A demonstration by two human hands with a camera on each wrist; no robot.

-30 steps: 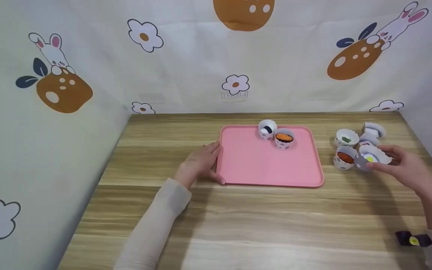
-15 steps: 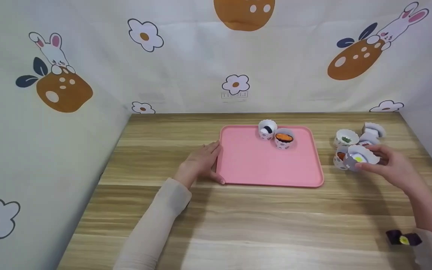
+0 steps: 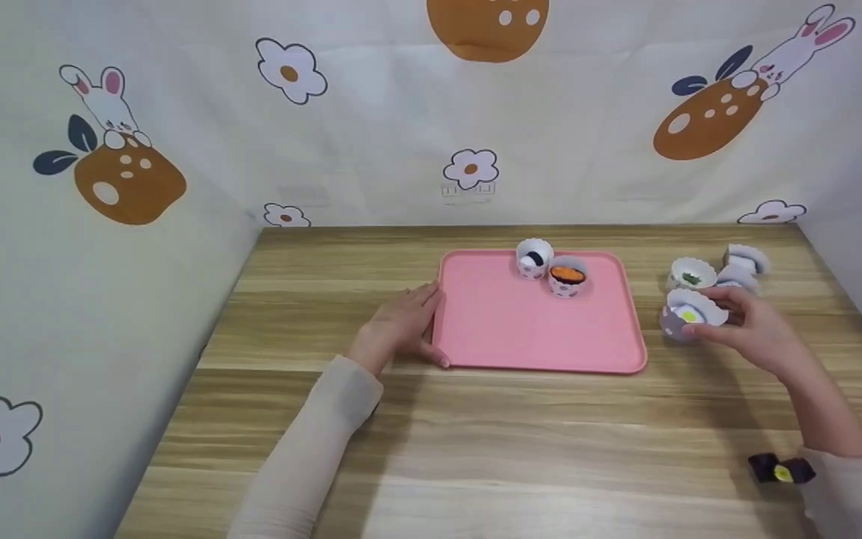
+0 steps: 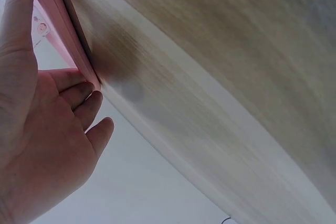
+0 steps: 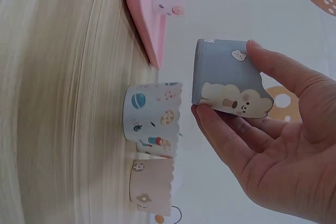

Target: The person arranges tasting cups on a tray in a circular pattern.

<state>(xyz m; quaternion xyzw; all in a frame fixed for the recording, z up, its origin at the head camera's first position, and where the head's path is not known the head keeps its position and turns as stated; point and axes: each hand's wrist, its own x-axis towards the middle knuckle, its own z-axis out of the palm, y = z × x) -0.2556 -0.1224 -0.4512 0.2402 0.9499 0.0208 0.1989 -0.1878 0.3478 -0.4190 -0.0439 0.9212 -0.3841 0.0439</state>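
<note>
My right hand (image 3: 760, 333) pinches a grey paper cup (image 3: 672, 323) between thumb and fingers. A white piece with a yellow middle sits inside it. Bears are printed on the paper cup (image 5: 226, 72) in the right wrist view, where it hangs clear of the table, beside other paper cups (image 5: 152, 111). My left hand (image 3: 401, 322) rests against the left edge of a pink tray (image 3: 521, 337), thumb at its near corner. In the left wrist view, the fingertips touch the tray's rim (image 4: 60, 24). A cup with red-orange filling is hidden behind the held one in the head view.
On the tray stand a paper cup (image 3: 532, 269) with a white and black piece and another (image 3: 567, 288) with an orange-topped piece. Right of the tray are a cup (image 3: 691, 278) with green bits and grey-white cups (image 3: 745, 258). A patterned cloth wall (image 3: 371, 150) rises behind the table.
My right hand has moved left with the grey paper cup, which now covers the cup with red-orange filling. The left hand and the tray have stayed put.
</note>
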